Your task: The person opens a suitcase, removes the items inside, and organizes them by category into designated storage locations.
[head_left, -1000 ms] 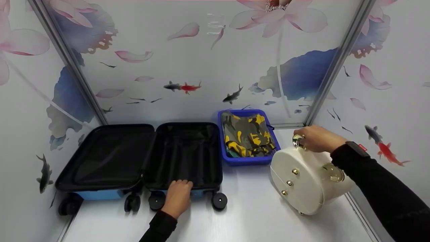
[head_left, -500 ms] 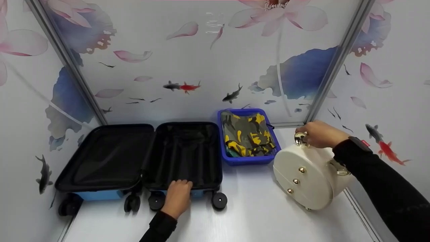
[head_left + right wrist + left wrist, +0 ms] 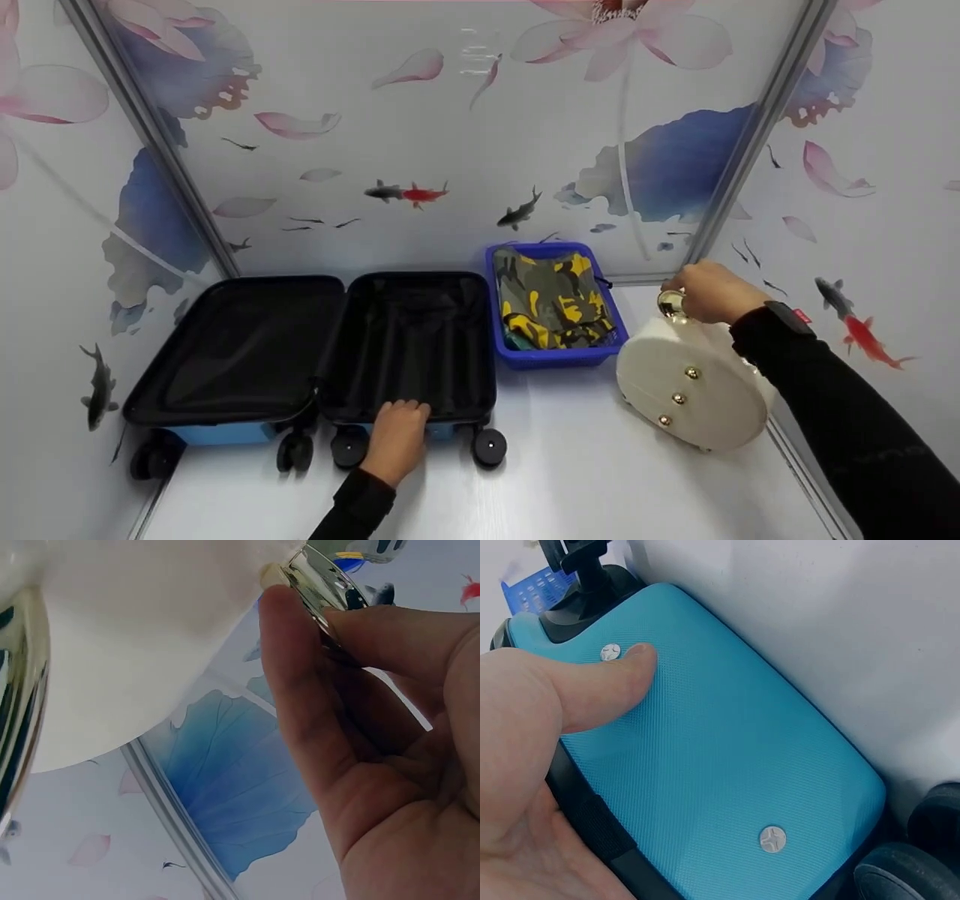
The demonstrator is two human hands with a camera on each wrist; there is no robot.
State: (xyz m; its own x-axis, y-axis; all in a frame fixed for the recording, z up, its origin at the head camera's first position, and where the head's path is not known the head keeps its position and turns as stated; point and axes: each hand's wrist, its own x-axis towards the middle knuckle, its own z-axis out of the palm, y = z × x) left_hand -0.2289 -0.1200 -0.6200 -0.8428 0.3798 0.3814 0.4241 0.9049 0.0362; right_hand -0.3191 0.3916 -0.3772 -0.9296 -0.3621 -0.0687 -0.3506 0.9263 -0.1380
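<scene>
An open suitcase with a blue shell and black lining (image 3: 420,337) lies flat with its two halves side by side. At the near edge of its right half my left hand (image 3: 401,442) grips the rim, fingers over the inside. In the left wrist view the thumb lies on the blue shell (image 3: 705,742). On the right, my right hand (image 3: 716,292) pinches the gold ring-like handle (image 3: 670,302) on top of a glossy cream rounded case (image 3: 705,375). Gold knobs (image 3: 679,398) dot its flat face. The right wrist view shows thumb and fingers around the handle (image 3: 322,585).
Behind and between them stands a blue plastic basket (image 3: 555,361) with folded yellow-and-grey camouflage cloth (image 3: 555,300) inside. The suitcase's black wheels (image 3: 490,448) stick out at the front. Printed panels (image 3: 450,135) in metal frames wall in the white surface (image 3: 555,465) on three sides.
The cream case has shifted slightly right and upward in the head view, turning and tilting as my right hand moves the handle. My left hand and the suitcase stay put.
</scene>
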